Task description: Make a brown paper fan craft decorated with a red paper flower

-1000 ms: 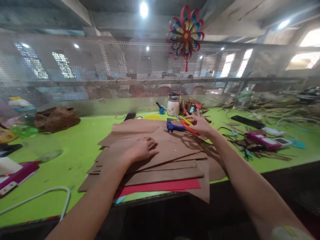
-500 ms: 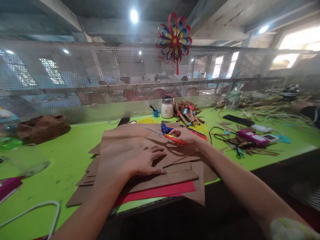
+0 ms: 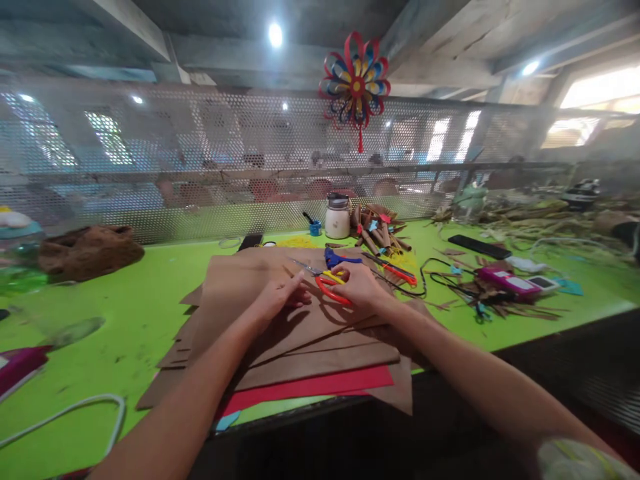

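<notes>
My right hand (image 3: 363, 287) is closed on a pair of scissors (image 3: 336, 297) with red-orange and yellow handles, its blades pointing left above the paper. Facing it, my left hand (image 3: 280, 293) has its fingers pinched on a narrow brown paper strip (image 3: 287, 271), of which only the tip shows. Both hands are over a stack of brown paper sheets (image 3: 320, 347). Red paper (image 3: 310, 390) sticks out at the stack's front edge. Just behind the scissors lies a blue glue gun (image 3: 343, 258).
A lidded jar (image 3: 337, 220), a small blue pot (image 3: 315, 229) and rolled brown paper pieces (image 3: 380, 230) stand at the back. To the right are a black phone (image 3: 479, 247), cables and a magenta box (image 3: 507, 280). A brown bundle (image 3: 93, 253) lies left. Mesh (image 3: 225, 147) rises behind the table.
My left hand has lifted from flat on the paper and now pinches a brown strip nearer the scissors. My right hand has drawn slightly left and down with the scissors, whose handle loop shows more.
</notes>
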`<state>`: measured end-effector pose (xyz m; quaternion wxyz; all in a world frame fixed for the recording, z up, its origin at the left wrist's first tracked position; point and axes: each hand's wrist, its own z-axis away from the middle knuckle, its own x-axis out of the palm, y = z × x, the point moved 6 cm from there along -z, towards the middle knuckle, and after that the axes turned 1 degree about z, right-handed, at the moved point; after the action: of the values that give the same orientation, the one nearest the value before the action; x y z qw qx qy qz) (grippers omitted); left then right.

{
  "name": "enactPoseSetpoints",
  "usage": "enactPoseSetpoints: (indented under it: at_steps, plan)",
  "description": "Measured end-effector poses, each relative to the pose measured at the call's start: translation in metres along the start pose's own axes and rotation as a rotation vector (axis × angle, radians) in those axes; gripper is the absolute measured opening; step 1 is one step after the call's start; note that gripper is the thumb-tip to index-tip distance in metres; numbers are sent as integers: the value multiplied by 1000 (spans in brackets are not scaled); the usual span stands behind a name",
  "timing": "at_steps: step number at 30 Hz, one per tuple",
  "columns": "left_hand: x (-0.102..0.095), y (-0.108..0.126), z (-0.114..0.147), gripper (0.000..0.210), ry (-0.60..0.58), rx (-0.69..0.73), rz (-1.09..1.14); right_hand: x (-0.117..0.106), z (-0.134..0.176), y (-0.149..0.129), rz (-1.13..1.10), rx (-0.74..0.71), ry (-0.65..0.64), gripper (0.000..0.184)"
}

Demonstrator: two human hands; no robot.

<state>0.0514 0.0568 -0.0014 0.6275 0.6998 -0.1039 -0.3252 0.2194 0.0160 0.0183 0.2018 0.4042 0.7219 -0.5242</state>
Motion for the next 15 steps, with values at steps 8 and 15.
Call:
enactPoseSetpoints:
  at_steps: [8, 15]
  plan:
    - [3, -10, -1, 22, -40, -127, 578, 37, 18, -59, -173, -51, -59, 31]
    - [-12, -23, -4, 19, -16, -252, 697, 15, 25, -53, 174, -439, -67, 25]
